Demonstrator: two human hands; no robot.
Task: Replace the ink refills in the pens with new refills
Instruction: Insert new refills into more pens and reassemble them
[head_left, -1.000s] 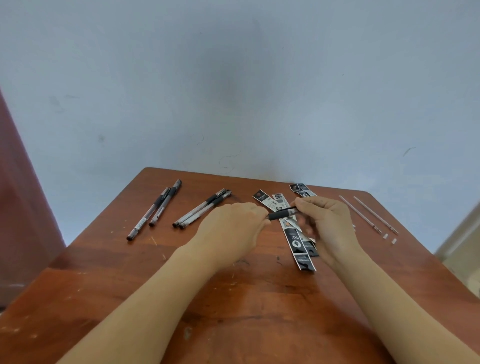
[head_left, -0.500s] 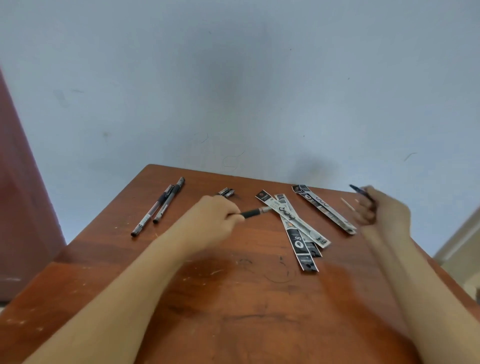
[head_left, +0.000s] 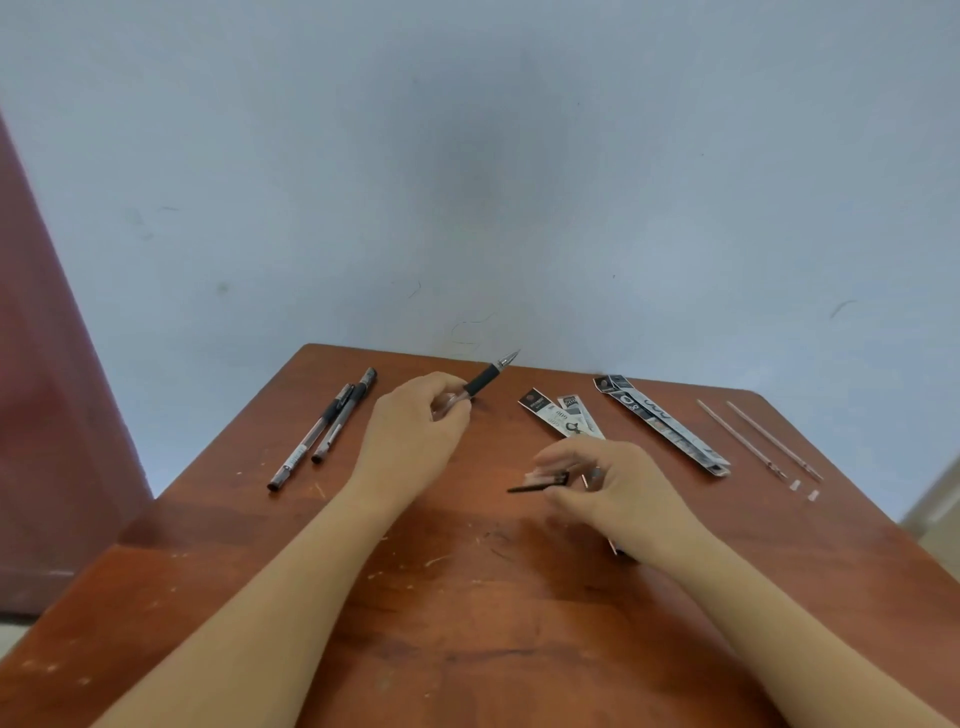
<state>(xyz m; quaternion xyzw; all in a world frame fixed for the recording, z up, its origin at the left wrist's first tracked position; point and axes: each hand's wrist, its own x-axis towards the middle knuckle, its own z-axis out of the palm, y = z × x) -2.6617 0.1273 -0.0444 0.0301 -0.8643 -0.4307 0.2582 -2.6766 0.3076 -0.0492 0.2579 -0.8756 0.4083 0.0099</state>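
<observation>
On the brown worktop I see the left hand near the far edge, its fingers curled round the clear barrel of a pen. The pen's long axis runs diagonally, with the metal tip pointing up and far-right toward the wall. Nearer me, the right hand has its fingers pinching a blurred small dark piece, roughly level with its thin end pointing left.

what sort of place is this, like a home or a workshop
Probably a plain indoor room used as a makeshift workspace: a scuffed wooden table stands against a bare pale wall, with pens and refill packets laid out on it.
</observation>
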